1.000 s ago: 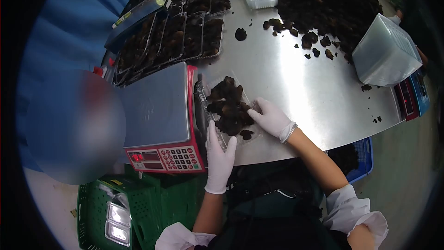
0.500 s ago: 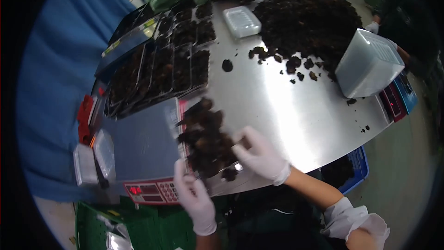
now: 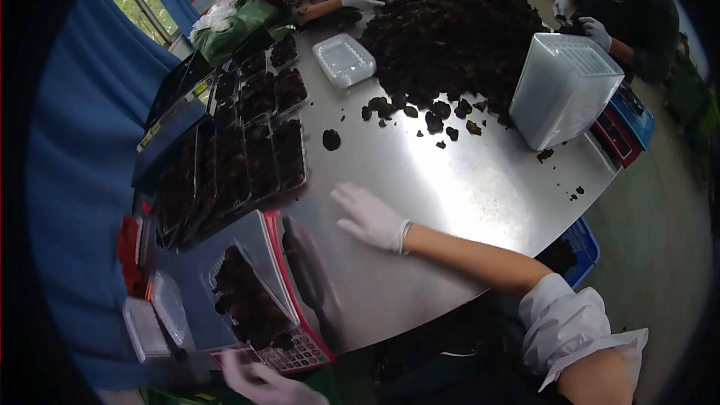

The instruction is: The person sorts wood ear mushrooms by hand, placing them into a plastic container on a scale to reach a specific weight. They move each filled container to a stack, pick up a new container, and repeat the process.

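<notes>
A clear plastic tray of dark brown, ruffled pieces point(image 3: 251, 300), which look like wood ear mushrooms, rests on the scale point(image 3: 281, 270). Beside the scale's front edge and keypad is my left hand point(image 3: 266, 384), white-gloved, slightly blurred and partly cut off by the bottom of the view. Its fingers are apart and nothing shows in them. My right hand point(image 3: 373, 217), also gloved, is over the bare metal to the right of the scale, with its fingers stretched out and holding nothing.
Filled trays point(image 3: 255, 157) line the table's left side. A large dark heap point(image 3: 457, 41) covers the far part, with loose pieces before it. Stacked clear trays point(image 3: 562, 97) stand at right, another tray point(image 3: 343, 60) farther back. Two gloved people work at the far side and right.
The tray of mushrooms, between my hands before, now lies on the scale. My left hand has moved down and left; my right is off the tray. The view has shifted.
</notes>
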{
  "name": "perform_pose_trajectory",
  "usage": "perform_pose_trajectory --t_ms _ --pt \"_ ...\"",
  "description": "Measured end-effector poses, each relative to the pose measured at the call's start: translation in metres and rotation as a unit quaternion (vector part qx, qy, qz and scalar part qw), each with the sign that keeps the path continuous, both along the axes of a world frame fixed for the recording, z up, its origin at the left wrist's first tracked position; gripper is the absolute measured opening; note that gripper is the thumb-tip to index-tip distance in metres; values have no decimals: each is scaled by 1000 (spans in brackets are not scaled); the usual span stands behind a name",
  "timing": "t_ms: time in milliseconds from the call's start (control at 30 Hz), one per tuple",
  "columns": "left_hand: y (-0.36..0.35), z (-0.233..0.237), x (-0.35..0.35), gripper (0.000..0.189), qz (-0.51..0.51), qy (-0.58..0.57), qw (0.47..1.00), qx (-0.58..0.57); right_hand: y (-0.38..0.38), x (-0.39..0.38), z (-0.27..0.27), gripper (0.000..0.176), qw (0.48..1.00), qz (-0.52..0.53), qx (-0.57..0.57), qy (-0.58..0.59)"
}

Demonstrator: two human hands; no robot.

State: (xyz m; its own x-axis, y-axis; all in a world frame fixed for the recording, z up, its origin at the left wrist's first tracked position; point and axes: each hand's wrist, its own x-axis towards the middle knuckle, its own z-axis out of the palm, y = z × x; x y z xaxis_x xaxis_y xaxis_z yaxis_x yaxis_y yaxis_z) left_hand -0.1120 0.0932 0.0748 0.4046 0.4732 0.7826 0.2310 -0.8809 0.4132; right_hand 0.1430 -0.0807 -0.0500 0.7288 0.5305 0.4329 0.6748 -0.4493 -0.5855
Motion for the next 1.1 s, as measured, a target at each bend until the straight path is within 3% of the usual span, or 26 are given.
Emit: perform_pose_trajectory --t_ms 33,67,100,200,267,300,333,500,633,700,767,833,900,933,967,1033,1067,1100 --pt "-6 -29 -7 37 -136 -19 972 -188 -13 14 -15 58 999 -33 -25 -6" --pt "-16 -27 8 33 -256 81 962 -54 -27 26 -24 58 996 -66 -49 -14" --pt "-38 -39 26 28 -309 85 946 -42 -41 34 -20 58 996 -70 -49 -18" --pt "-85 -50 75 38 -420 206 875 -127 -87 70 2 58 991 -97 -39 -80" --pt "-90 -74 102 44 -431 255 853 -147 -123 118 9 59 970 -197 -46 -137" --pt "-92 -81 113 46 -429 270 851 -139 -139 135 26 61 958 -258 9 -124" --pt "-94 -87 122 46 -433 270 849 -138 -161 165 32 68 939 -317 -26 -133" --pt "-104 -93 155 53 -364 372 846 -117 -249 272 44 95 796 -594 -117 -24" --pt "-109 -84 188 54 -325 373 849 -186 -243 278 29 70 829 -491 -250 93" --pt "-105 -79 218 56 -276 407 864 -111 -240 264 44 61 834 -446 -301 122" --pt "-94 -81 265 59 -287 374 869 -147 -236 245 51 45 916 -283 -271 85" --pt "-88 -97 322 59 -262 306 911 -86 -231 221 69 44 927 -242 -279 61" --pt "-84 -121 376 55 -221 219 950 -28 -234 206 77 48 968 -221 -70 94" --pt "-81 -129 393 55 -225 222 948 -28 -242 214 56 54 967 -232 -98 -25" --pt "-76 -136 404 50 -226 250 941 -28 -243 209 38 54 967 -235 -99 -21" --pt "-80 -134 403 45 -228 275 934 -27 -234 189 21 55 910 -319 -265 -18" --pt "-85 -131 394 41 -270 277 921 -48 -231 173 18 56 933 -284 -223 16" --pt "-91 -127 384 38 -310 277 907 -70 -224 153 22 52 942 -249 -224 -23"
